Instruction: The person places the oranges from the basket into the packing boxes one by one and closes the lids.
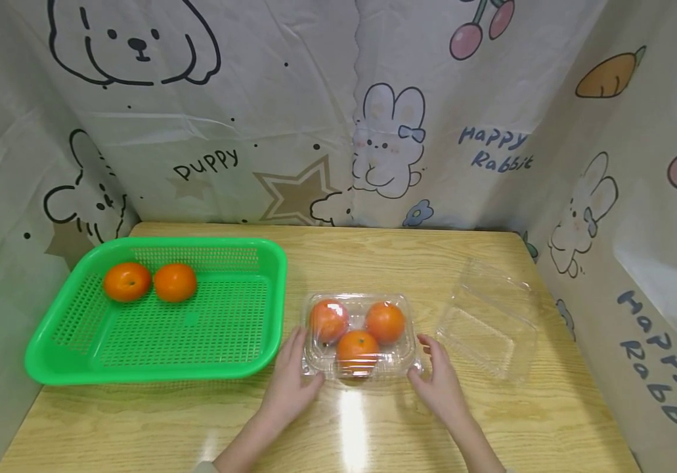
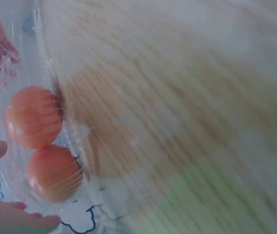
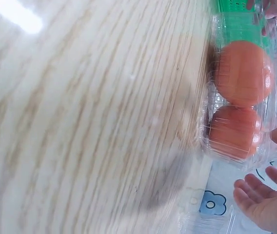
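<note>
Head view, clear box [image 1: 396, 360], long axis left-right, oranges [image 1: 358, 349] inside

Desk [image 2: 177, 97] blurred in the left wrist view! In the right one, the edge crops the right hand [image 3: 271, 204].

Cartoon-printed sheeting [image 1: 303, 112] lines the top and both sides of the frame; a wood-grain tabletop [image 1: 551, 433] spans lower centre.

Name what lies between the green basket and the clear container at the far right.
The head view shows a clear box with three orange fruits inside, the left hand at its left side and the right hand at its right.
</note>
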`<control>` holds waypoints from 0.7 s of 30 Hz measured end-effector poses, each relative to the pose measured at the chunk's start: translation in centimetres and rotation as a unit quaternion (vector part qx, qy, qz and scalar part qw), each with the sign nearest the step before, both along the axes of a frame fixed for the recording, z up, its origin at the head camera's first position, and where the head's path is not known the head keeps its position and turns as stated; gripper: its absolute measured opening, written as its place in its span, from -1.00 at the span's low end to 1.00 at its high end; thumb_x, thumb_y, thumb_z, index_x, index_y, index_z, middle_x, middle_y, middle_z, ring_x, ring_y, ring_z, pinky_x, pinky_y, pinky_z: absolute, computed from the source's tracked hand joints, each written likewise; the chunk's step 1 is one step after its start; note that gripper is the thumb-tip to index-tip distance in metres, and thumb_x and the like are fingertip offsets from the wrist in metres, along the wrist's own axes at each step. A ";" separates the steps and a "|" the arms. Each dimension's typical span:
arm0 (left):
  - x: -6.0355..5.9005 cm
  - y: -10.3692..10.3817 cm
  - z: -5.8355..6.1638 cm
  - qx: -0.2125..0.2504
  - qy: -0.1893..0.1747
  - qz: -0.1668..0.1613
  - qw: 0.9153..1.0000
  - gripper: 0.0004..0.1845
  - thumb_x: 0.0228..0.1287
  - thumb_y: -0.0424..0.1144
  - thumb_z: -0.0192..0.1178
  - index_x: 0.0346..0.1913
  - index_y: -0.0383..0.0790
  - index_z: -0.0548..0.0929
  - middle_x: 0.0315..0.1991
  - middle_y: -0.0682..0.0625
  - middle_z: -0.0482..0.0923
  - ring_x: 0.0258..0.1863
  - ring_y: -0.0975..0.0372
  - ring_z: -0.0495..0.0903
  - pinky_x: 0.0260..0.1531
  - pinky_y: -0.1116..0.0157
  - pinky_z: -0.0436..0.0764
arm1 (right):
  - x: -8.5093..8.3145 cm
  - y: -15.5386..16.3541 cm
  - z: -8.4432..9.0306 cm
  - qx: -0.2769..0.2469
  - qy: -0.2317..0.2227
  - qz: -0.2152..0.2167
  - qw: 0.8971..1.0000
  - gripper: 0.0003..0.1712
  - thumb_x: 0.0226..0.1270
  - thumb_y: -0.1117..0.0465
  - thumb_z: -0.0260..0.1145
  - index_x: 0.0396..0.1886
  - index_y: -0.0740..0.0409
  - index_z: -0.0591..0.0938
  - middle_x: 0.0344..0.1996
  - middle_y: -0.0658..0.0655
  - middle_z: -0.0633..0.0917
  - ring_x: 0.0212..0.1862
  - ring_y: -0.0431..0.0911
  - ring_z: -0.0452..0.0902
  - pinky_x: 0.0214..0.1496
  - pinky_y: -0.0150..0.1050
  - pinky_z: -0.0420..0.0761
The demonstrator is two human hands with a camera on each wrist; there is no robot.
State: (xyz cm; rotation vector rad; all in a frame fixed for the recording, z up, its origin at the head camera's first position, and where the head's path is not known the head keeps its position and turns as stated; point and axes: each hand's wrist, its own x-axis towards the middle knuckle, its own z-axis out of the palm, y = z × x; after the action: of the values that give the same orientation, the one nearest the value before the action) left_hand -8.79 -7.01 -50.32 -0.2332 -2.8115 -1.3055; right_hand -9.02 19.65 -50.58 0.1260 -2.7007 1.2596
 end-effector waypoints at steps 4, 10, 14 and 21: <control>-0.2 0.3 0.1 -0.034 0.042 -0.010 0.998 -0.13 -0.03 -0.24 0.31 0.34 -0.36 0.12 0.38 -0.26 -0.01 0.31 -0.19 0.04 0.17 -0.15 0.16 | -0.1 -0.1 0.1 0.040 0.046 0.016 0.998 -0.22 -0.21 0.41 0.37 0.16 0.28 0.38 0.07 0.30 0.45 0.12 0.19 0.35 0.10 0.16 0.39; -0.4 0.7 0.5 -0.082 0.090 -0.032 0.992 -0.18 -0.04 -0.20 0.31 0.31 -0.35 0.21 0.37 -0.24 0.02 0.31 -0.15 0.06 0.20 -0.13 0.15 | 0.0 -0.2 0.2 0.073 0.073 0.055 0.993 -0.20 -0.17 0.35 0.44 0.19 0.20 0.39 0.18 0.25 0.37 0.18 0.20 0.30 0.08 0.18 0.39; -0.4 1.0 0.6 -0.107 0.100 -0.042 0.988 -0.23 -0.01 -0.18 0.29 0.29 -0.31 0.26 0.37 -0.19 0.06 0.32 -0.11 0.06 0.20 -0.12 0.16 | -0.1 -0.4 0.1 0.086 0.095 0.074 0.989 -0.24 -0.10 0.29 0.46 0.18 0.18 0.40 0.20 0.28 0.34 0.17 0.24 0.31 0.02 0.18 0.43; -0.4 1.5 0.3 -0.135 0.106 -0.050 0.984 -0.31 0.06 -0.14 0.27 0.26 -0.27 0.32 0.35 -0.17 0.11 0.32 -0.10 0.07 0.18 -0.13 0.20 | -0.3 -0.8 -0.2 0.105 0.138 0.091 0.981 -0.32 -0.10 0.26 0.47 0.12 0.20 0.48 0.19 0.37 0.32 0.15 0.30 0.31 -0.04 0.14 0.48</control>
State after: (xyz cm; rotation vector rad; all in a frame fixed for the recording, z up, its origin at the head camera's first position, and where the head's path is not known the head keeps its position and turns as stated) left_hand -9.17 -5.49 -50.06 -0.4968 -2.8123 -0.8500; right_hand -9.28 18.82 -50.79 0.5433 -2.6141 0.9128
